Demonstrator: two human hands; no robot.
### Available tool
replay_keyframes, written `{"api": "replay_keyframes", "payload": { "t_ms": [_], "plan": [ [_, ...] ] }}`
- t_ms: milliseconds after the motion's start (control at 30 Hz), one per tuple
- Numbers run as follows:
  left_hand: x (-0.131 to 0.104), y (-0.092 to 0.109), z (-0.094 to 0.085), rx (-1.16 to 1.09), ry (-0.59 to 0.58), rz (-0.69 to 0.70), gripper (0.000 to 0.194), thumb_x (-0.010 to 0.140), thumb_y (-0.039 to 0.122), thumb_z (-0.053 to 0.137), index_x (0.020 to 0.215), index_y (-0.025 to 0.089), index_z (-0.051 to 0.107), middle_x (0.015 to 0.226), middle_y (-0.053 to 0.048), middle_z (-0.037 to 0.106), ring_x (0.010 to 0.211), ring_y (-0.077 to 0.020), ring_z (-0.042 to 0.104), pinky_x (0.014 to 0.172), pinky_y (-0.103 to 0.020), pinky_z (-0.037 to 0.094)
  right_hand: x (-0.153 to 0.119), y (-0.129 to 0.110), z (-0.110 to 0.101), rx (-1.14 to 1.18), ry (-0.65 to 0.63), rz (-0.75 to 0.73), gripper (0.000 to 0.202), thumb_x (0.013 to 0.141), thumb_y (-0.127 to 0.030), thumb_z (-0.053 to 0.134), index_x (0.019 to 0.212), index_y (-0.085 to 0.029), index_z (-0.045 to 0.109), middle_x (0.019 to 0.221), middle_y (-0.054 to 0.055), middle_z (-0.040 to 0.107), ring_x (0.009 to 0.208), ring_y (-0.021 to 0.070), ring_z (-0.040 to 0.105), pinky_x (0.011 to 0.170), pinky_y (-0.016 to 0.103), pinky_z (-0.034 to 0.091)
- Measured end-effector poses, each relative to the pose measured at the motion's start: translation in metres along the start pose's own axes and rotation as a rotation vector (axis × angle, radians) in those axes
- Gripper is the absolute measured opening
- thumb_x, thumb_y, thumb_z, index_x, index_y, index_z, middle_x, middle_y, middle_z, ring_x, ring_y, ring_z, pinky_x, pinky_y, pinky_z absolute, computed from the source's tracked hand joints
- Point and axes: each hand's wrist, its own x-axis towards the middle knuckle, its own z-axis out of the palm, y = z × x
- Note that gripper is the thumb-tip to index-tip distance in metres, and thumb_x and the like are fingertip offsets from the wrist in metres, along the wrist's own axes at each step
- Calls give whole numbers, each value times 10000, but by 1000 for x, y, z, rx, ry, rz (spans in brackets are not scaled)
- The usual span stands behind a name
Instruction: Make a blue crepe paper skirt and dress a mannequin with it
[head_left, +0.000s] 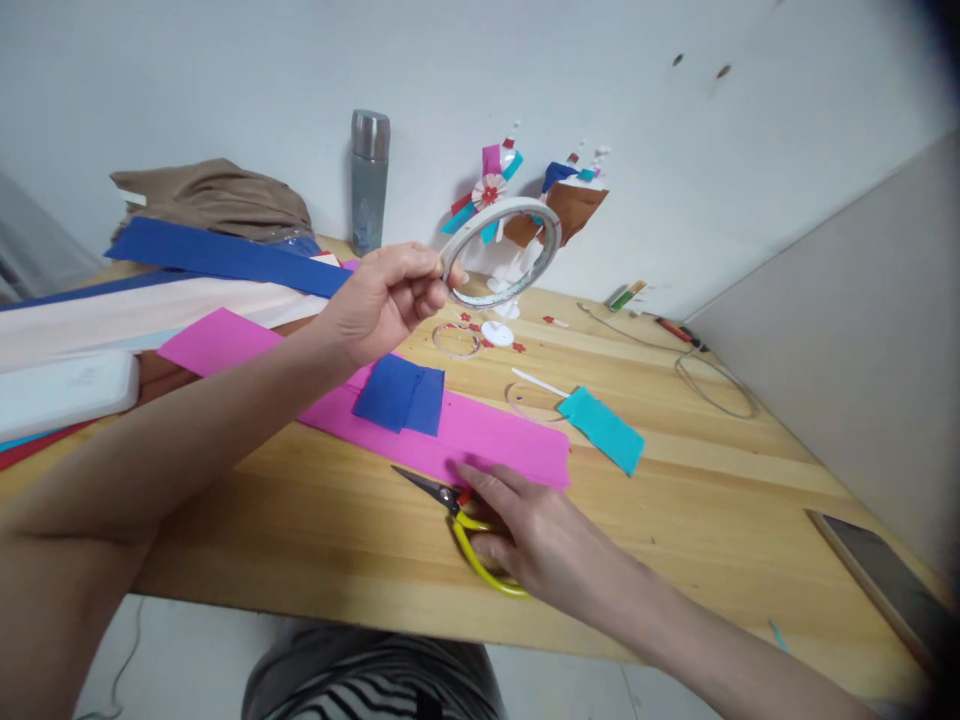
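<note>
Raised above the table, my left hand (397,295) pinches the rim of a white roll of tape (553,240) between thumb and fingers. Lower down, my right hand (525,530) is closed over the yellow handles of a pair of scissors (465,545). The scissors' dark blades point left and look shut. My right index finger reaches onto the edge of a long pink paper strip (517,445). Two overlapping blue paper pieces (401,393) lie on that strip. To the right rests a turquoise paper piece (604,430) beside a thin white strip (538,382).
Blue and pale paper strips (217,262) and a white box-like object (64,392) occupy the left. A flask (370,185) stands by the wall, near decorated paper crafts (574,205). A phone (874,575) lies right. A cable (720,395) curls at the back right.
</note>
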Motion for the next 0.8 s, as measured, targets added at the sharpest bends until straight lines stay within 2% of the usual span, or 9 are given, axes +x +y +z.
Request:
{"api": "replay_keyframes", "payload": {
  "t_ms": [133, 200, 267, 333, 400, 467, 533, 667, 800],
  "plan": [
    [0, -1, 0, -8, -4, -6, 262, 800, 98, 544, 549, 144, 486, 696, -23, 626, 519, -25, 498, 516, -124, 434, 5, -1, -8, -129, 119, -182, 335, 926, -155, 581, 1234, -207, 702, 1129, 132, 749, 965, 270, 731, 795, 360, 627],
    [0, -1, 1, -3, 9, -21, 279, 800, 91, 541, 531, 148, 489, 686, -22, 621, 521, -33, 497, 518, -134, 439, 11, 21, -27, -170, 223, -203, 274, 964, -176, 542, 1165, -215, 725, 1105, 109, 759, 939, 249, 726, 789, 376, 620],
    [0, 0, 2, -3, 10, -21, 289, 799, 86, 534, 519, 150, 502, 673, -22, 621, 516, -37, 490, 508, -141, 433, 20, 59, -51, -283, 285, -84, 301, 950, -178, 538, 1183, -202, 727, 1068, 122, 764, 963, 270, 712, 812, 426, 606],
    [0, 1, 3, 1, 6, -20, 288, 794, 84, 535, 514, 151, 519, 664, -22, 625, 512, -43, 483, 497, -150, 426, 30, 105, -72, -408, 220, 15, 377, 854, -186, 633, 1220, -192, 724, 1093, 138, 765, 1063, 329, 686, 877, 489, 585],
    [0, 1, 3, 14, 2, -27, 281, 792, 83, 539, 520, 152, 542, 657, -21, 631, 508, -47, 477, 494, -158, 426, 38, 144, -86, -465, 78, 94, 519, 731, -195, 730, 1249, -215, 718, 1191, 137, 746, 1158, 377, 654, 949, 537, 554],
    [-1, 1, 3, 20, -13, -27, 277, 793, 83, 539, 524, 149, 558, 652, -20, 634, 500, -45, 472, 495, -155, 427, 45, 166, -89, -410, -19, 118, 569, 703, -198, 745, 1270, -224, 706, 1226, 127, 733, 1163, 362, 656, 981, 506, 536],
    [0, 1, 3, 11, -28, -17, 283, 799, 84, 534, 525, 143, 565, 648, -21, 634, 491, -39, 472, 494, -147, 424, 50, 172, -86, -331, -41, 148, 531, 719, -221, 749, 1248, -211, 709, 1141, 117, 753, 1073, 322, 682, 945, 445, 537],
    [1, 0, 1, 16, -4, -22, 311, 822, 75, 524, 520, 142, 553, 644, -20, 628, 480, -33, 470, 488, -144, 417, 59, 164, -74, -249, -22, 241, 238, 799, -183, 661, 1018, -187, 753, 891, 66, 765, 807, 218, 685, 738, 315, 510],
    [2, 0, 0, 7, -14, -27, 328, 835, 73, 512, 517, 141, 555, 648, -25, 634, 472, -32, 462, 476, -148, 416, 67, 162, -66, -164, 70, 318, 79, 800, -158, 638, 798, -174, 715, 810, 77, 738, 723, 189, 631, 686, 298, 455]
  ]
}}
